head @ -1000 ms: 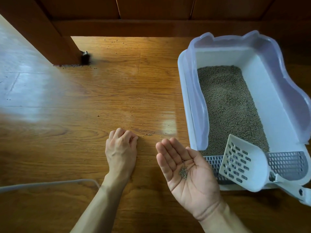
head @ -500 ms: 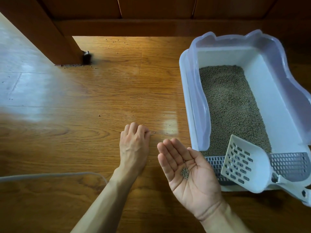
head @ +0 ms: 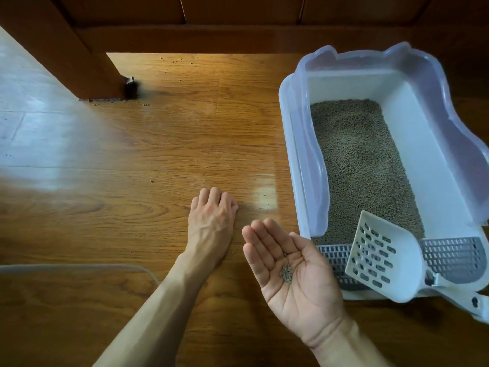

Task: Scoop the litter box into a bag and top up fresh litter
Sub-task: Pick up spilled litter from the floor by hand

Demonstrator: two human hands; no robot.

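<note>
Glossy wooden floor runs under dark wooden furniture at the top of the view, with stray litter pellets scattered across the boards. At the right stands a white litter box with a translucent lilac rim, its tray filled with grey-brown litter. A white slotted litter scoop lies propped across the near end of the box, over the grey grid step, its handle pointing toward the lower right. The left hand rests knuckles-up on the floor, fingers curled under; whether it pinches anything cannot be told. The right hand is held palm-up and relaxed just beside the box's near left corner, cupping a small pile of pellets in the palm. A pale cable curves over the floor at the lower left.
</note>
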